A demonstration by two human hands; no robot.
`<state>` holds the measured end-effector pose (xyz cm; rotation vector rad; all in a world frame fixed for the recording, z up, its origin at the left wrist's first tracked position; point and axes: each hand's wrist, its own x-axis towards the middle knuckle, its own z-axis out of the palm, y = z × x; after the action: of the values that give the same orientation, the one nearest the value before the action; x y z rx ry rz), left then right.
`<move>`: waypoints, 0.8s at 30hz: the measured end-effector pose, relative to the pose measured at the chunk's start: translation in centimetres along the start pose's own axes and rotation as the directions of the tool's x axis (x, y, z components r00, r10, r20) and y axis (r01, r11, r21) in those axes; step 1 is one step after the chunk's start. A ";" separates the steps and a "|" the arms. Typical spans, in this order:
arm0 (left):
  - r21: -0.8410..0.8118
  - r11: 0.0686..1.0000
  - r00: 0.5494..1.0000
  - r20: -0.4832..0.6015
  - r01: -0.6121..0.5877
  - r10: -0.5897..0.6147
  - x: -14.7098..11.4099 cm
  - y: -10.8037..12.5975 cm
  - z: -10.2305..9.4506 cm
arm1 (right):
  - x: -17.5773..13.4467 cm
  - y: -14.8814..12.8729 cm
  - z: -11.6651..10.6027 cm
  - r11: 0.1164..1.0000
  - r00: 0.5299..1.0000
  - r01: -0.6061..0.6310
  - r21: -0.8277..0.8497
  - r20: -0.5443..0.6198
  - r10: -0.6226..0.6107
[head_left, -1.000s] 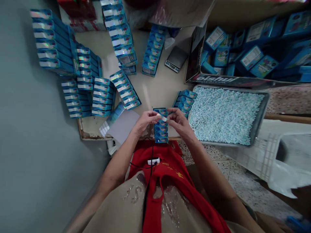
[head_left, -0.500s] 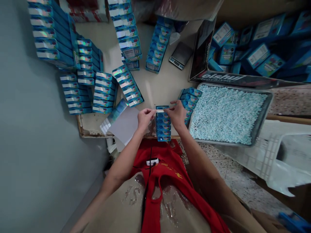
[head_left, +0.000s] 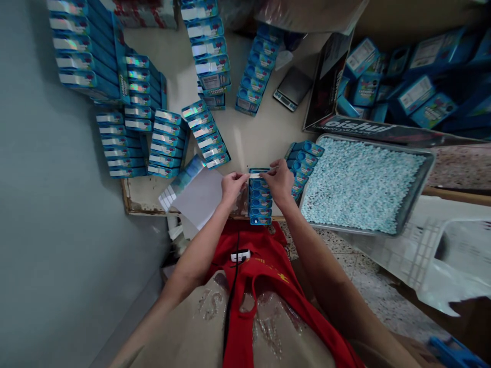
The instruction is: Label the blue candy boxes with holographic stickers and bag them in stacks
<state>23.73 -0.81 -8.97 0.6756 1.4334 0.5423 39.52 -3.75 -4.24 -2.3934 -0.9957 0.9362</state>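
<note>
Between my two hands a short white sticker strip (head_left: 254, 176) is stretched over the upper end of a row of small blue candy boxes (head_left: 261, 203). My left hand (head_left: 233, 186) pinches the strip's left end, with fingers closed. At the other end, the fingertips of my right hand (head_left: 281, 182) press on the strip. To the left, silvery sticker strips (head_left: 167, 197) lie on a white sheet of paper (head_left: 203, 197). Another row of blue boxes (head_left: 307, 158) stands just right of my right hand, partly hidden by it.
A metal tray (head_left: 421, 186) of pale blue candies stands at the right. Behind it is a black carton (head_left: 326, 82) full of blue boxes. A small scale (head_left: 293, 88) sits near the carton. Stacked boxes (head_left: 82, 56) line the left wall (head_left: 49, 230).
The view has shifted slightly, so most things on the table appear a little further right. Both hands keep the strip at the same place on the row of boxes.
</note>
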 end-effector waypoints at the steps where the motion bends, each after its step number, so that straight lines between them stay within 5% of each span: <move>1: -0.014 1.000 1.000 -0.001 0.022 -0.022 0.1 -0.1 0.2 | 0.0 0.1 0.1 1.000 1.000 0.007 -0.011 -0.007 -0.007; 6: -0.017 0.997 0.996 0.032 0.079 -0.078 0.5 -0.3 1.0 | 0.2 1.1 -0.2 0.990 0.991 -0.019 -0.140 -0.134 0.000; 10: 0.077 0.995 0.998 0.031 0.060 -0.063 0.3 -0.1 0.7 | 1.0 1.6 -0.7 0.983 0.998 -0.053 -0.174 -0.050 0.045; 12: 0.199 0.980 1.000 -0.016 -0.005 0.008 0.5 0.5 0.7 | 1.4 1.6 -0.9 0.985 1.000 -0.007 -0.173 -0.016 0.004; 14: 0.427 0.886 0.978 -0.019 -0.179 0.206 1.5 1.8 1.4 | 1.6 1.5 -1.0 0.985 1.000 0.018 -0.172 0.007 -0.017; 17: 0.663 0.620 0.857 0.064 -0.420 0.511 5.5 5.0 3.8 | 1.0 1.5 -1.1 0.988 0.999 0.027 -0.151 0.035 -0.022; 18: 0.673 0.601 0.833 0.041 -0.432 0.552 7.4 6.2 4.9 | 0.6 1.5 -1.1 0.991 0.998 0.035 -0.132 0.053 -0.028; 24: 0.596 0.745 0.824 -0.231 -0.300 0.517 18.6 11.2 9.4 | -3.9 2.9 -1.2 0.989 0.989 0.131 0.065 0.054 -0.135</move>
<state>35.18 19.23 -14.08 1.4389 1.8418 0.6491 39.65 -8.66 -3.34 -2.2310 -1.1165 0.9783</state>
